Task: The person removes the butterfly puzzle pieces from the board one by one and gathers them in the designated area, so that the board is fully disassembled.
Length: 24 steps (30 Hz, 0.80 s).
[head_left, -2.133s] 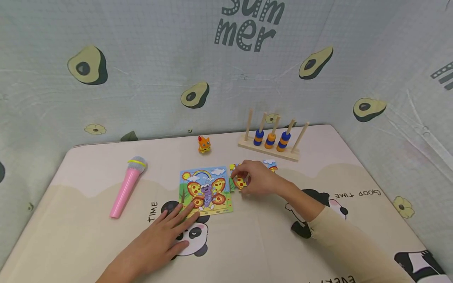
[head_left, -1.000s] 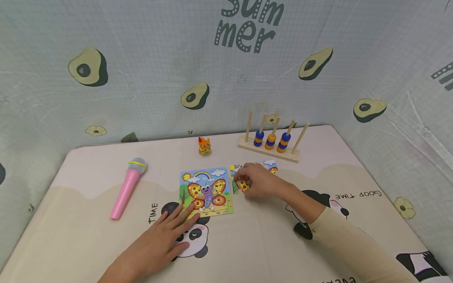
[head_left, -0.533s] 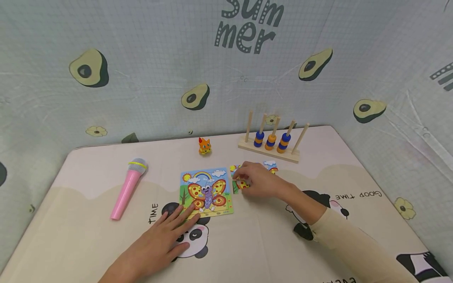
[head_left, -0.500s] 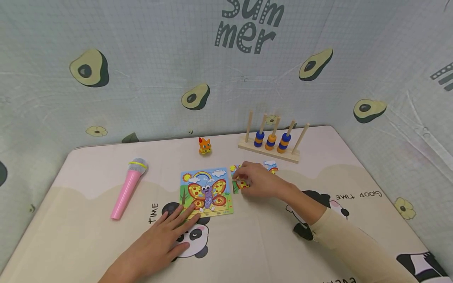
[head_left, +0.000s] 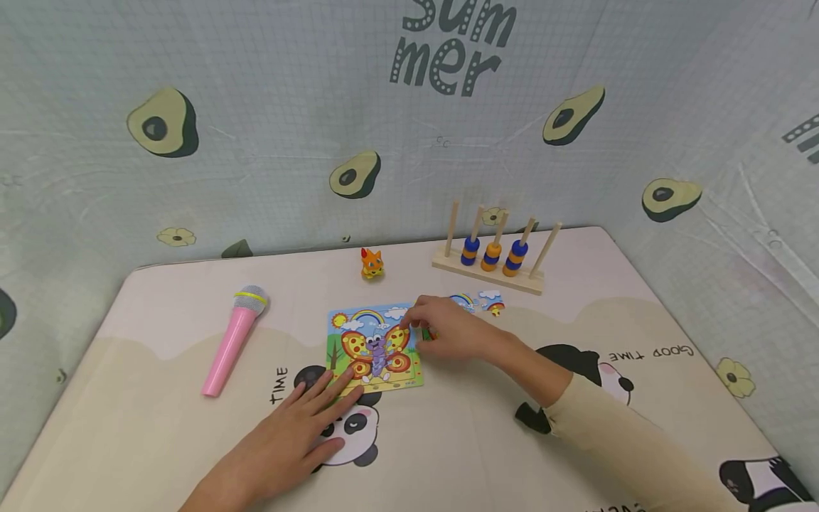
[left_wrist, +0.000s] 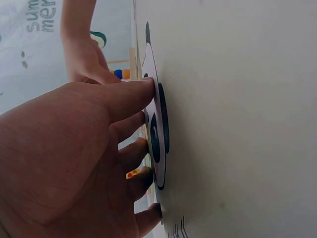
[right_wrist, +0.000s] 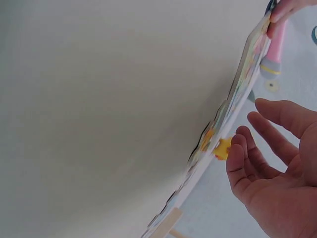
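A square jigsaw puzzle point(head_left: 374, 341) with a butterfly picture lies flat on the table. My left hand point(head_left: 291, 427) rests at its lower left corner, fingers straight and spread, fingertips on its edge. My right hand point(head_left: 451, 328) is over the puzzle's right edge, thumb and fingers loosely bent. Seen from the right wrist, nothing shows between the thumb and fingers of the right hand point(right_wrist: 277, 163), which sits apart from the board point(right_wrist: 250, 64). Loose puzzle pieces point(head_left: 492, 301) lie to the right of the board, partly hidden by the right hand.
Behind the puzzle stands a small orange animal figure point(head_left: 372, 264). A wooden bead stacker point(head_left: 488, 269) with blue and orange rings is at the back right. To the left lies a pink toy microphone point(head_left: 234, 341). The tablecloth point(head_left: 160, 419) is printed with pandas.
My right hand has moved left, from above the loose pieces to the puzzle's right edge, uncovering a rainbow piece behind it. My left hand stays in place.
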Each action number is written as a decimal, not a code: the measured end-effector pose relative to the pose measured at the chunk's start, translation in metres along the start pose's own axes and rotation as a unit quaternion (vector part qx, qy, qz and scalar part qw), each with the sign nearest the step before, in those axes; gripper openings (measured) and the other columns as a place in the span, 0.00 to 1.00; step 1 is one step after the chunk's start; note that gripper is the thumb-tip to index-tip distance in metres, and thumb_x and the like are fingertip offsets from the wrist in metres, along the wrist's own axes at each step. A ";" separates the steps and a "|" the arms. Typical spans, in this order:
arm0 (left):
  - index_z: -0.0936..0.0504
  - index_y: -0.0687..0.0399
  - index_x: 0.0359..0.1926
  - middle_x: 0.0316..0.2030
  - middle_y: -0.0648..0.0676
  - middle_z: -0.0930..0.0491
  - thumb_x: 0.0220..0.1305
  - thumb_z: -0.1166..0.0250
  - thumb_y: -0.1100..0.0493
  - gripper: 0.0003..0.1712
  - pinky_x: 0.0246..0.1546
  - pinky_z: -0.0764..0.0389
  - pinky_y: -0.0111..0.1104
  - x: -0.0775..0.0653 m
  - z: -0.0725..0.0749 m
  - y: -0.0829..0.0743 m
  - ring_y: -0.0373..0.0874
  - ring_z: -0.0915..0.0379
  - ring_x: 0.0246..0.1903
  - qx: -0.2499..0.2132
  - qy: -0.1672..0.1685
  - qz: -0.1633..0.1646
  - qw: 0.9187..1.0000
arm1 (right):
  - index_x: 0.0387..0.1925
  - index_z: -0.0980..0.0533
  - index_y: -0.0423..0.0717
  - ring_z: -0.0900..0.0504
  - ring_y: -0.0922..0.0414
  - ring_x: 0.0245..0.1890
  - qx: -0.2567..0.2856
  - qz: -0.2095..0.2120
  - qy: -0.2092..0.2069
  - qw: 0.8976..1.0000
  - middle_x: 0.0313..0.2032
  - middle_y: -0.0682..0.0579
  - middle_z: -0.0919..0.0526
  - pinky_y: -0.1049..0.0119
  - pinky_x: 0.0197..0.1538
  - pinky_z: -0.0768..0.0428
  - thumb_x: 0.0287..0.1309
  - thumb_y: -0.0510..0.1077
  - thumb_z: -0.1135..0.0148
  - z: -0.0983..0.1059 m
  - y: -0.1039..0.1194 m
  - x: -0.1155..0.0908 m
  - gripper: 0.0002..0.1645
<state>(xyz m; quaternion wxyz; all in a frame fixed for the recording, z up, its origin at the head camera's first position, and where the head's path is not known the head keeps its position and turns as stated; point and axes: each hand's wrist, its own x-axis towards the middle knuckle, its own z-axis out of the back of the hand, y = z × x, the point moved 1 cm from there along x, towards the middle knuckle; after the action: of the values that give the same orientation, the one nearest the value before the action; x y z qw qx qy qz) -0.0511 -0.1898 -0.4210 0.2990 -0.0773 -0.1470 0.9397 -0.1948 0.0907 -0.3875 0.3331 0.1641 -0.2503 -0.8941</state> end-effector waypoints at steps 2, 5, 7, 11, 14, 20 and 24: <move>0.38 0.41 0.81 0.82 0.48 0.46 0.77 0.41 0.42 0.37 0.74 0.38 0.61 0.000 0.000 0.000 0.60 0.48 0.80 0.003 -0.001 -0.002 1.000 | 0.56 0.16 0.47 0.22 0.52 0.45 0.000 0.003 0.004 1.000 0.46 0.50 0.18 0.64 0.46 0.21 0.63 0.37 0.33 -0.002 0.003 0.002 0.20; 0.38 0.40 0.81 0.82 0.48 0.46 0.77 0.41 0.41 0.37 0.74 0.39 0.62 0.000 -0.001 0.000 0.60 0.47 0.80 0.004 -0.001 -0.002 1.000 | 0.57 0.16 0.48 0.23 0.53 0.46 0.002 0.005 0.010 1.000 0.48 0.51 0.18 0.62 0.49 0.22 0.63 0.38 0.32 -0.004 0.006 0.006 0.20; 0.38 0.40 0.81 0.82 0.48 0.46 0.77 0.42 0.41 0.37 0.74 0.39 0.62 0.000 -0.001 0.000 0.60 0.47 0.80 0.003 -0.001 -0.003 1.000 | 0.57 0.16 0.48 0.22 0.54 0.48 0.001 0.006 0.014 1.000 0.49 0.51 0.18 0.61 0.52 0.21 0.64 0.38 0.32 -0.006 0.008 0.008 0.19; 0.38 0.40 0.81 0.83 0.48 0.46 0.77 0.42 0.41 0.37 0.74 0.39 0.62 -0.001 -0.001 0.000 0.60 0.47 0.80 0.002 -0.003 -0.004 1.000 | 0.56 0.16 0.49 0.21 0.55 0.51 -0.006 0.010 0.020 1.000 0.52 0.52 0.17 0.56 0.61 0.22 0.65 0.40 0.31 -0.008 0.013 0.012 0.18; 0.39 0.40 0.81 0.83 0.47 0.47 0.77 0.41 0.42 0.37 0.75 0.40 0.61 -0.001 0.000 0.000 0.58 0.49 0.81 -0.003 -0.001 0.001 1.000 | 0.56 0.16 0.49 0.21 0.55 0.54 -0.010 0.016 0.022 1.000 0.53 0.52 0.16 0.52 0.65 0.25 0.65 0.41 0.31 -0.010 0.016 0.014 0.18; 0.38 0.40 0.81 0.83 0.47 0.47 0.76 0.40 0.43 0.37 0.74 0.39 0.61 -0.002 -0.001 0.000 0.58 0.48 0.80 0.001 -0.008 0.002 1.000 | 0.57 0.17 0.49 0.21 0.56 0.55 -0.012 0.011 0.029 0.999 0.55 0.53 0.17 0.57 0.64 0.21 0.65 0.42 0.30 -0.014 0.018 0.018 0.19; 0.38 0.40 0.81 0.83 0.47 0.47 0.76 0.39 0.43 0.37 0.75 0.39 0.60 -0.002 0.000 0.000 0.58 0.47 0.80 0.004 -0.009 0.003 1.000 | 0.59 0.18 0.49 0.21 0.55 0.58 -0.023 0.018 0.030 0.999 0.57 0.52 0.18 0.57 0.66 0.22 0.65 0.42 0.30 -0.017 0.020 0.022 0.21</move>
<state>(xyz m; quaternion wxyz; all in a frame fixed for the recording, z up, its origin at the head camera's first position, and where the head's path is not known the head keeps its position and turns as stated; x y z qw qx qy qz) -0.0494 -0.1904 -0.4209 0.2955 -0.0680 -0.1452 0.9418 -0.1924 0.0571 -0.3926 0.3602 0.1783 -0.2221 -0.8883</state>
